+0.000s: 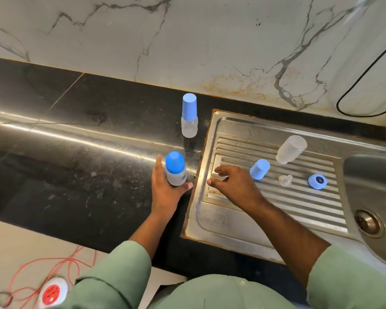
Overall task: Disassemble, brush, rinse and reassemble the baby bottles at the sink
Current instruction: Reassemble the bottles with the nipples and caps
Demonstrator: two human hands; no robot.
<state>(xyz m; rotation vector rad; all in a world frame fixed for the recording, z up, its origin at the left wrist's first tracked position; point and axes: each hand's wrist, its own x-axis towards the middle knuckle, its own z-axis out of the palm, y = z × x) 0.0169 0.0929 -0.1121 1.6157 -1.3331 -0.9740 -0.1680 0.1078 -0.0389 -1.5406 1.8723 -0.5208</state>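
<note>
My left hand (165,188) grips a small baby bottle with a blue dome cap (176,168), upright at the counter's edge beside the drainboard. My right hand (234,184) hovers over the ribbed drainboard (276,204), fingers loosely spread, holding nothing. Just right of it lie a loose blue cap (259,168), a clear teat (285,179) and a blue screw ring (317,181). A clear bottle body (291,148) stands upside down behind them. Another capped bottle (189,115) stands upright on the black counter near the wall.
The sink basin with its drain (368,223) lies to the right. A black counter (76,152) stretches left. Behind it rises a marble wall with a black cable (363,74). Red wires and a round red-and-white device (52,292) lie on the floor at lower left.
</note>
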